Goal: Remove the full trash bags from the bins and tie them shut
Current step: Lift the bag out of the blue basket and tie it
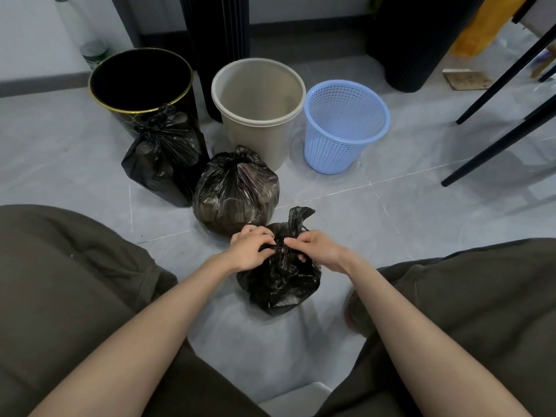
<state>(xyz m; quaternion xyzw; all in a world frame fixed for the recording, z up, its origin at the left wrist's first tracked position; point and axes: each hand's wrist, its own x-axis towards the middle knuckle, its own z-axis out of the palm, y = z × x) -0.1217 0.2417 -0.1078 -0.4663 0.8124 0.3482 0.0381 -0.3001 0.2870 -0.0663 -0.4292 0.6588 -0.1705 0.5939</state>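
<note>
Trash bag sits dead centre on the tiles, between the knees, and both hands are clamped on its neck. Left hand pinches the gathered plastic from nine o'clock and right hand pinches it from three. The fingertips almost meet, so the twist is trapped between them. One loose tail pokes up at twelve. I read this as the tightening pull, with the grips low on the neck so the knot seats hard against the load. The floor carries the weight, which leaves the fingers free for the tie.

Moving out to eleven o'clock, just beside it, there's a second bag, round and knotted on top. Further along that line a third bag leans against the black bin, its neck cinched too. At twelve stands the beige bin and at one o'clock the blue basket, both showing bare insides. The black bin's inside is too dark to call. This looks like the last knot left.
</note>
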